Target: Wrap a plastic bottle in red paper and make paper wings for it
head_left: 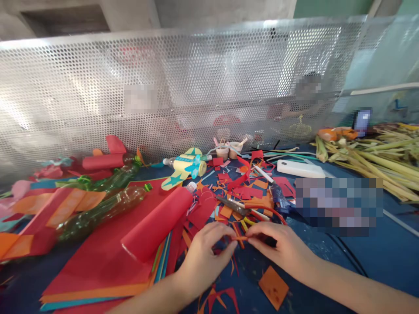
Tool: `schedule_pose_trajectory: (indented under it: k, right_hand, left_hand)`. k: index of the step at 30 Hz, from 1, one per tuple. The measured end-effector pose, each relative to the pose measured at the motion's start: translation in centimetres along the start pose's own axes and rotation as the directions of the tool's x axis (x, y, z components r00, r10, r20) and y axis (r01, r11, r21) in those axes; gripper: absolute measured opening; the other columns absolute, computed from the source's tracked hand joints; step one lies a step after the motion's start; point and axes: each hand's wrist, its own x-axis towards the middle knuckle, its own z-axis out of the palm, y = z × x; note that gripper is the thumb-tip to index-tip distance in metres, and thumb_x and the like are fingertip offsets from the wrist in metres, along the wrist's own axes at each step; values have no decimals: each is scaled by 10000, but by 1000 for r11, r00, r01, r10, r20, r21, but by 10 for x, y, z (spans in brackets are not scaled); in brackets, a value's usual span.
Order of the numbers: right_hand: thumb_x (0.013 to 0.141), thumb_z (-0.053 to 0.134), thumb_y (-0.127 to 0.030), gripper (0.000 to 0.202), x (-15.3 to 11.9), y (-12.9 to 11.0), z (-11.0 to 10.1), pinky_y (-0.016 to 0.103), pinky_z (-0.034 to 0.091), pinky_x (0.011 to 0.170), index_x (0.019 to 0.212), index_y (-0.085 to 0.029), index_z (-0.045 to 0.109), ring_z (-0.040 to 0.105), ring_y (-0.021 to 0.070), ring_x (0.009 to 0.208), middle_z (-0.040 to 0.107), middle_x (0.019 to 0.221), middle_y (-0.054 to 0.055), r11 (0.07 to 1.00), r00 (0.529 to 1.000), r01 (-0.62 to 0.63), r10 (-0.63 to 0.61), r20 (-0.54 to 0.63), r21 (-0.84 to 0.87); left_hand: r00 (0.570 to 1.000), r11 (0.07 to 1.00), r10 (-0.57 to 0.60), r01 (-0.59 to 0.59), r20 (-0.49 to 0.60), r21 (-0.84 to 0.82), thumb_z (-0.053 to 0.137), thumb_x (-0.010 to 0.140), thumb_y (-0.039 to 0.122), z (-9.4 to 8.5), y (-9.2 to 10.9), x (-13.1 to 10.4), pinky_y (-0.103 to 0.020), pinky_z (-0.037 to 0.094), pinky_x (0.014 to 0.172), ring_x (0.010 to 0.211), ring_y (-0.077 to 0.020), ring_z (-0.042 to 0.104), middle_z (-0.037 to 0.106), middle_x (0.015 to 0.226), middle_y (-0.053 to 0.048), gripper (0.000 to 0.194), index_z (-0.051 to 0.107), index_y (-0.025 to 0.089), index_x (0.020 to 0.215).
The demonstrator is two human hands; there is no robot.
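A thin orange paper strip [241, 238] is stretched between my two hands, low in the middle of the view. My left hand [209, 248] pinches its left end between thumb and fingers. At the other end, the fingers of my right hand [279, 244] are closed on the strip. Just beyond the hands lie scissors [234, 206] among red and orange paper scraps. An orange paper square [273, 288] lies below my right hand. To the left, a bottle wrapped in red paper [159, 222] rests on a stack of coloured sheets [98, 261].
Green plastic bottles [104, 211] and paper pieces lie at the left. A yellow bottle with blue stars [185, 168], two cups [222, 151] and a white device [300, 168] stand or lie farther back. Dry stalks [382, 159] are at the right. A perforated metal screen [196, 96] rises behind.
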Motion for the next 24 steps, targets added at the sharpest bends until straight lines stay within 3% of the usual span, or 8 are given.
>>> schedule_pose_trajectory:
  k: [3,6,9,17,20,24]
  right_hand:
    - [881,519,-216,96,-1,-1,-1,243,529,672,889,-198,613,674,148,726,703,812,17,1000,1000,-16,16,-21,9]
    - [883,508,-223,72,-3,-1,-1,241,531,653,895,-209,578,673,144,714,695,806,12,1000,999,-26,27,-21,13]
    - [883,507,-227,58,-3,2,-1,247,536,672,892,-224,564,676,144,742,695,835,10,1000,1000,-26,26,-13,15]
    - [886,497,-233,75,0,1,-2,251,532,685,888,-216,570,669,138,738,697,840,18,999,1000,-21,21,20,23]
    - [885,495,-228,79,0,-1,-4,239,525,659,872,-212,572,661,133,715,691,821,14,999,999,-39,38,28,26]
    - [885,488,-221,85,0,-2,-6,238,521,657,882,-203,571,653,133,710,683,818,21,999,999,-37,36,27,30]
  left_hand:
    - [997,985,-76,71,31,157,615,806,198,-20,0,13,-328,510,850,897,-195,652,704,957,-43,174,638,212,978]
    - [980,900,-116,36,159,434,578,839,238,-41,-10,27,-362,492,908,979,-213,632,688,1035,-56,150,656,207,963]
    - [973,837,-174,64,154,543,588,827,251,-51,-24,32,-459,474,917,1032,-291,597,664,1079,-121,191,663,157,976]
    - [945,785,-223,30,237,618,564,843,257,-45,-31,29,-427,494,862,949,-290,618,681,1003,-128,179,671,137,922]
    - [946,778,-219,21,240,628,586,821,277,-46,-29,31,-423,505,824,900,-293,622,692,928,-121,176,668,135,883]
    - [960,773,-191,17,207,634,503,816,178,-49,-27,33,-398,509,787,836,-268,628,696,826,-101,162,663,153,822]
